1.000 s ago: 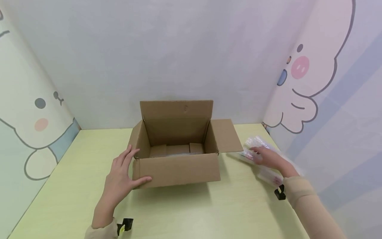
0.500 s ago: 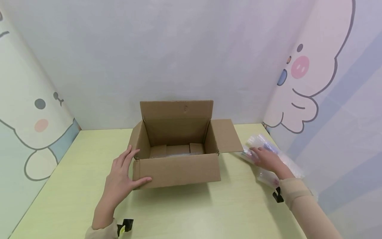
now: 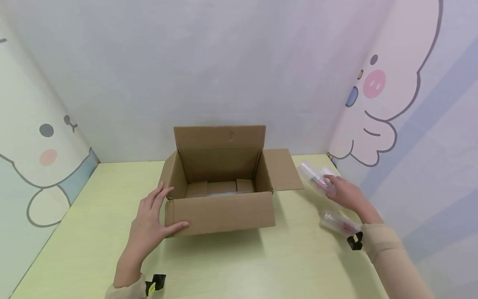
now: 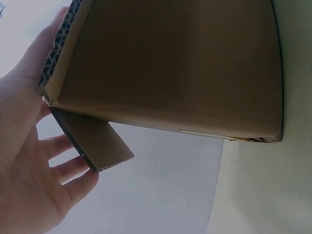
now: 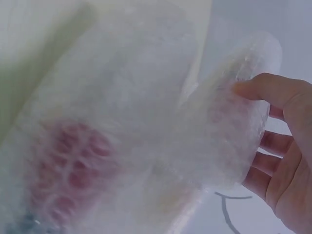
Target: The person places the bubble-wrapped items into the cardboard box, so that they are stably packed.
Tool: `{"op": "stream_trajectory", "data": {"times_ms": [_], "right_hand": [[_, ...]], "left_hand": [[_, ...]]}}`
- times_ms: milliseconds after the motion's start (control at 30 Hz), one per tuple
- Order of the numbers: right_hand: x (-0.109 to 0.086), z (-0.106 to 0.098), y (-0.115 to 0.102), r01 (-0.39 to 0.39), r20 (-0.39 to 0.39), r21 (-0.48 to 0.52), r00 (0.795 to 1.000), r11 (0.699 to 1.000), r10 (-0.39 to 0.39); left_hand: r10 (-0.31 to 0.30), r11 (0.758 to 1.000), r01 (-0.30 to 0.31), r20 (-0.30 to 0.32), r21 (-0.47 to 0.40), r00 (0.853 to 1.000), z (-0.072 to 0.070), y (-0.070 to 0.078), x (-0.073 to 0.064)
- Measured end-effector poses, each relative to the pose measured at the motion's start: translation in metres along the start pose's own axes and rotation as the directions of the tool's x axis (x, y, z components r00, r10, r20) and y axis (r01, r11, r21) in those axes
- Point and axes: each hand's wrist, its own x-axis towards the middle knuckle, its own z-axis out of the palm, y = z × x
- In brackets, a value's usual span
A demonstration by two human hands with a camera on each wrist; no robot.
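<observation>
A cardboard box point(image 3: 220, 214) stands on the table with its flaps spread and some clear plastic low inside. My left hand point(image 3: 147, 226) holds its front left corner, the thumb over the front flap and the other fingers at the side flap point(image 4: 95, 139). To the right of the box, my right hand point(image 3: 345, 193) holds a bubble-wrapped bundle point(image 5: 239, 117), thumb on one side and fingers behind. Another bubble-wrapped roll point(image 3: 311, 172) reaches from the hand toward the back. Nearer my wrist lies a bubble-wrapped roll point(image 3: 336, 222) with a pinkish-red patch showing through.
The box's right flap point(image 3: 284, 170) sticks out toward the wrapped rolls. A pale curtain point(image 3: 224, 62) hangs behind the table point(image 3: 239, 265), and cartoon-printed panels point(image 3: 377, 112) border both sides. Each sleeve has a black clip-like mount point(image 3: 354, 241) at the cuff.
My right hand has shifted right with the wrapped bundle, and the rolls around it have turned and spread apart. The nearer roll now lies separate. My left hand and the box have stayed put.
</observation>
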Motion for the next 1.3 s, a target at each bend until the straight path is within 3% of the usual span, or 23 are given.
{"op": "stream_trajectory", "data": {"times_ms": [433, 533, 667, 900, 1033, 1300], "right_hand": [[-0.001, -0.051, -0.016, -0.020, -0.160, -0.011, 0.987, 1.000, 0.018], [0.001, -0.064, -0.024, 0.012, -0.223, -0.021, 0.975, 1.000, -0.016], [0.004, -0.078, -0.037, 0.064, -0.321, -0.065, 0.943, 0.996, -0.082], [0.011, -0.101, -0.070, 0.127, -0.345, -0.084, 0.927, 0.988, -0.148], [0.017, -0.109, -0.092, 0.184, -0.385, -0.113, 0.898, 0.976, -0.214], [0.035, -0.110, -0.134, 0.368, -0.444, -0.195, 0.794, 0.909, -0.417]], "left_hand": [[0.000, 1.000, 0.000, 0.007, -0.006, 1.000, 0.001, 0.000, 0.000], [0.000, 1.000, 0.000, 0.007, -0.005, 1.000, 0.001, 0.000, 0.000], [0.000, 1.000, 0.000, 0.003, -0.001, 1.000, 0.002, -0.001, 0.000], [0.008, 1.000, -0.008, -0.004, 0.003, 1.000, 0.003, -0.002, -0.001], [0.006, 1.000, -0.006, 0.001, -0.005, 1.000, 0.003, -0.001, -0.001], [0.011, 1.000, -0.011, -0.007, -0.005, 1.000, 0.004, 0.000, 0.000]]}}
